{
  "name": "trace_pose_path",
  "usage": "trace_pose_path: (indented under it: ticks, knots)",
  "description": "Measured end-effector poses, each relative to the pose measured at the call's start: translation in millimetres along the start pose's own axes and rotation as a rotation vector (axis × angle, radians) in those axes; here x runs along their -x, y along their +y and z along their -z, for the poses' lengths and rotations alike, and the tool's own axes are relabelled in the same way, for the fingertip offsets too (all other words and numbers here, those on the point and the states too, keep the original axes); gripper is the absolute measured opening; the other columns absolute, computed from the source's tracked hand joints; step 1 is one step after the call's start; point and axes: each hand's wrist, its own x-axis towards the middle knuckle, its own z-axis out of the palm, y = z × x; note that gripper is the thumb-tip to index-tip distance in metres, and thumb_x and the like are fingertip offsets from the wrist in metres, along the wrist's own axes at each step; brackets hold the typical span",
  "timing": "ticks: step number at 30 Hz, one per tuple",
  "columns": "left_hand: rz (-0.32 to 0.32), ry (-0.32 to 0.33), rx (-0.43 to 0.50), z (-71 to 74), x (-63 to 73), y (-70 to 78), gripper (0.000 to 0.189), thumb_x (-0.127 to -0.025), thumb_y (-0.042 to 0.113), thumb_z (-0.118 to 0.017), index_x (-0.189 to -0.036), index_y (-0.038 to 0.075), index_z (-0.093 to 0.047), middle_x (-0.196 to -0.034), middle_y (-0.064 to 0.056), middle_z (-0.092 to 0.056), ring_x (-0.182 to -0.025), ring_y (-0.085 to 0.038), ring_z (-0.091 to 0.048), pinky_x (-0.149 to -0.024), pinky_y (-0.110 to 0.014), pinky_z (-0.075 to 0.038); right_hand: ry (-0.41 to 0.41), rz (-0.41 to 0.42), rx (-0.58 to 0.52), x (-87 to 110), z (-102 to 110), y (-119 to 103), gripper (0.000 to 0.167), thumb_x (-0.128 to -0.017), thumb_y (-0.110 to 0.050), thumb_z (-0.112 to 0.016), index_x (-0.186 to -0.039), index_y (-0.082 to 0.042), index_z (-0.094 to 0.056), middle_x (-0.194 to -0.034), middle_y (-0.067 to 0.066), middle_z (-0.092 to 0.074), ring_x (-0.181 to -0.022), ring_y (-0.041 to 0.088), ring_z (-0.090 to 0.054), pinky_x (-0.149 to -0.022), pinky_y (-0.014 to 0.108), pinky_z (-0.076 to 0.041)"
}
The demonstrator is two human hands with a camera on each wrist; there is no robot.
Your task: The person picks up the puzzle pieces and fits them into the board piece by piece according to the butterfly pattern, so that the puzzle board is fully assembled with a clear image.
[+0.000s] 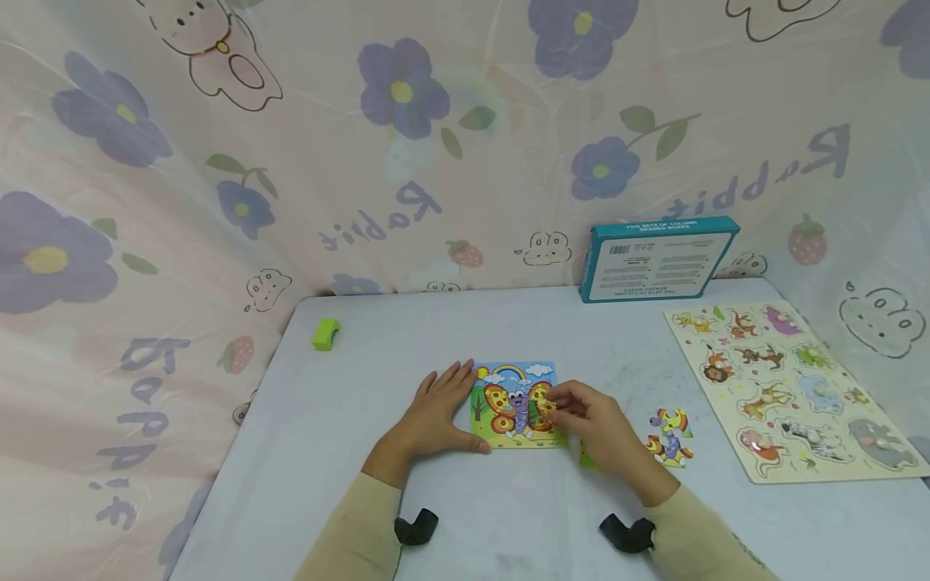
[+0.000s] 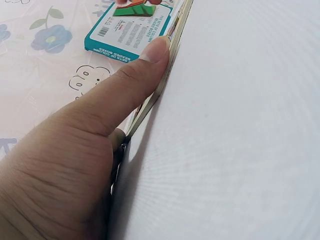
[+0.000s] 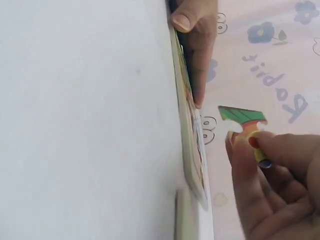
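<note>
A butterfly jigsaw puzzle board lies on the table between my hands. My left hand rests along its left side with fingers stretched out and the thumb at the near edge. Over the board's right part, my right hand pinches a small puzzle piece between thumb and fingers. In the right wrist view this piece shows green, orange and yellow and is held above the board. A green-edged flat thing lies partly hidden under my right hand.
Right of my right hand lie loose puzzle pieces. An animal puzzle board covers the table's right side. A teal and white box stands at the back against the printed curtain. A green block sits at the far left.
</note>
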Motion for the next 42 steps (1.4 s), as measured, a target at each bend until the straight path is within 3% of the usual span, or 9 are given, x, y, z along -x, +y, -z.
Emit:
trace_pose_path:
  ticks: [3,6,14,21,30,39,42]
  knots:
    - [-0.005,0.001,0.003,-0.2,0.0,-0.9,0.135,-0.074,0.084,-0.08,-0.176,0.017,-0.022,-0.181,0.007,-0.008,-0.165,-0.014,0.001,-0.13,-0.049,0.003,-0.015,-0.001,0.036,-5.2,-9,-7,0.009,-0.104,-0.009,-0.077,-0.112,-0.011,-0.074,-0.099,-0.002,-0.071,-0.09,0.02,-0.066,-0.075,0.029,-0.056]
    - [-0.006,0.0,0.012,0.4,0.3,-0.8,0.135,-0.074,0.085,-0.08,-0.176,0.017,-0.022,-0.181,0.007,-0.008,-0.165,-0.014,0.001,-0.13,-0.049,0.004,-0.01,-0.013,0.077,-11.6,-17,-12,0.009,-0.103,-0.015,-0.079,-0.112,-0.014,-0.076,-0.098,-0.007,-0.071,-0.087,0.02,-0.062,-0.072,0.029,-0.054]
    - [-0.019,0.011,0.023,1.5,0.4,-0.6,0.134,-0.075,0.085,-0.08,-0.175,0.016,-0.024,-0.182,0.005,-0.01,-0.166,-0.016,-0.001,-0.13,-0.051,0.003,-0.029,-0.053,-0.016,-29.5,-37,-21,0.018,-0.105,-0.002,-0.071,-0.122,-0.004,-0.077,-0.096,0.004,-0.069,-0.077,0.019,-0.066,-0.067,0.027,-0.06]
    - [-0.024,0.01,0.017,1.2,1.4,-2.0,0.134,-0.076,0.085,-0.079,-0.175,0.015,-0.024,-0.182,0.005,-0.01,-0.165,-0.015,-0.001,-0.13,-0.05,0.003,-0.011,-0.116,0.029,-44.5,-50,-25,0.013,-0.104,-0.008,-0.076,-0.117,-0.004,-0.073,-0.075,0.002,-0.064,-0.061,0.019,-0.063,-0.054,0.026,-0.052]
    - [-0.022,0.013,0.019,0.6,0.8,-2.9,0.133,-0.076,0.085,-0.079,-0.175,0.016,-0.024,-0.181,0.006,-0.011,-0.165,-0.012,0.0,-0.13,-0.05,0.003,0.017,-0.198,0.031,-57.2,-66,-25,0.014,-0.102,-0.007,-0.074,-0.115,-0.001,-0.071,-0.07,0.004,-0.067,-0.052,0.02,-0.063,-0.049,0.029,-0.052]
    - [-0.03,0.009,0.024,1.2,0.8,-3.0,0.133,-0.076,0.085,-0.079,-0.175,0.016,-0.023,-0.181,0.005,-0.011,-0.165,-0.014,-0.001,-0.131,-0.05,0.003,0.042,-0.181,0.33,-58.1,-69,-29,0.02,-0.104,-0.022,-0.078,-0.114,-0.006,-0.074,-0.076,-0.004,-0.065,-0.063,0.013,-0.06,-0.056,0.031,-0.05]
    - [-0.037,0.01,0.03,2.0,1.2,-2.5,0.133,-0.076,0.085,-0.079,-0.175,0.015,-0.024,-0.182,0.004,-0.012,-0.166,-0.016,-0.002,-0.13,-0.052,0.002,0.01,-0.103,0.418,-54.8,-66,-29,0.019,-0.104,-0.02,-0.077,-0.116,-0.006,-0.075,-0.08,-0.002,-0.066,-0.068,0.016,-0.061,-0.06,0.035,-0.053]
